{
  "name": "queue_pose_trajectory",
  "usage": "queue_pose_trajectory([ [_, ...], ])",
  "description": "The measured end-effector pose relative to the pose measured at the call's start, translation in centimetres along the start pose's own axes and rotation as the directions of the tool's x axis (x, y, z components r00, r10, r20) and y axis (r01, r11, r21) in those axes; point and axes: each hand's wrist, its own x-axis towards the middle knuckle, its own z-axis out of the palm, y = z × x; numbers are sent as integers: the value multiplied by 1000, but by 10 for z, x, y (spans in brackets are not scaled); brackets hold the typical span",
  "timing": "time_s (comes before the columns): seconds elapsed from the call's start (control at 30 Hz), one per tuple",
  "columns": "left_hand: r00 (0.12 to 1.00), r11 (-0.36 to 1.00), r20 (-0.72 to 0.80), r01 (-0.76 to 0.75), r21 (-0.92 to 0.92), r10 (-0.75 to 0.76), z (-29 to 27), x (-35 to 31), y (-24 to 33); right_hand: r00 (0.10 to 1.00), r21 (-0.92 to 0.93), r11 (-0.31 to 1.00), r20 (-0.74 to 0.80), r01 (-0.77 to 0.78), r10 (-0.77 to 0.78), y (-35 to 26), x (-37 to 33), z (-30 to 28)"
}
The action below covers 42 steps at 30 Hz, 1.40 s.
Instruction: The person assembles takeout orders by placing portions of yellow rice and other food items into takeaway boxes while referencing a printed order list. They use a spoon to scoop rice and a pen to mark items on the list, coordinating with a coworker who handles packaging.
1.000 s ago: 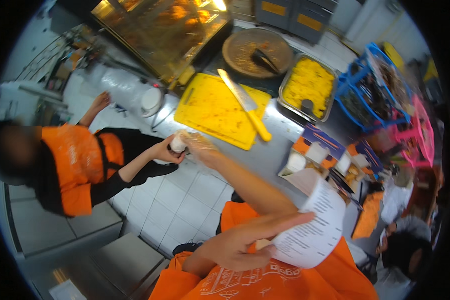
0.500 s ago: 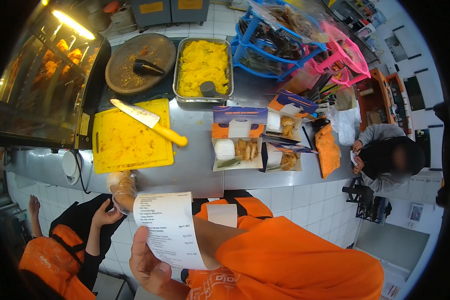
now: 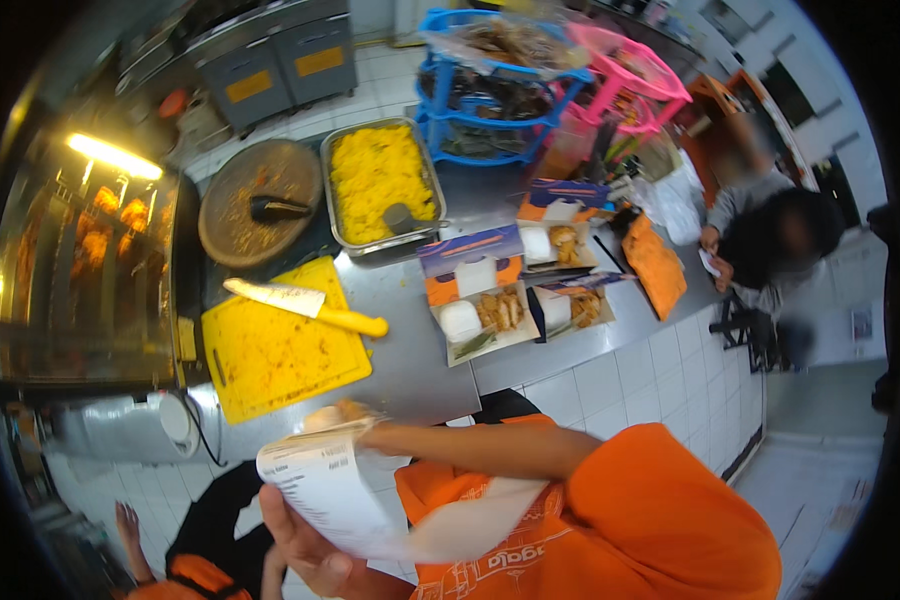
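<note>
A long white printed receipt point(image 3: 315, 490) curves up from my left hand point(image 3: 305, 550), its lower edge pinched between thumb and fingers. The paper's loose tail point(image 3: 485, 512) trails right across my orange shirt. Behind the top of the receipt is my right hand point(image 3: 345, 415) in a clear plastic glove, the forearm reaching across from the right. It is blurred and partly covered, so its fingers do not show clearly. Past it lies a yellow cutting board point(image 3: 285, 350) with a yellow-handled knife point(image 3: 315, 305). Open meal boxes point(image 3: 485, 315) with rice and cut chicken stand to the right.
A tray of yellow rice point(image 3: 380, 180) with a scoop and a round wooden block point(image 3: 260, 215) with tongs stand at the back. Left is a lit display cabinet point(image 3: 90, 270). Blue racks point(image 3: 500, 110) stand far back. Co-workers are at right point(image 3: 770, 240) and lower left point(image 3: 205, 580).
My view has turned, so the counter sits tilted. My gloved right hand has come closer to the receipt's top, and the receipt has tipped. The co-worker at lower left shows lower.
</note>
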Motion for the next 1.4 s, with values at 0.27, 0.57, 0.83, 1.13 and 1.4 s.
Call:
queue_pose_trajectory([
  [0.27, 753, 793, 268, 605, 74, -600, 41, 37, -110, 964, -27, 974, -149, -225, 219, 65, -129, -57],
  [0.57, 953, 778, 157, 109, 619, -259, 95, 44, -171, 974, 25, 983, -132, -180, 182, 75, -153, -67],
  [0.83, 939, 923, 287, 72, 378, -191, 158, 58, -170, 995, 46, 995, -34, -87, 89, 70, -156, -97],
  [1.13, 990, 957, 136, -70, 282, 32, 176, 49, -108, 995, 259, 966, 83, 24, -47, 27, -153, -206],
  [1.4, 919, 783, 223, -394, 481, 326, 164, 46, -32, 990, 105, 991, 101, 84, -94, 76, -291, -293],
])
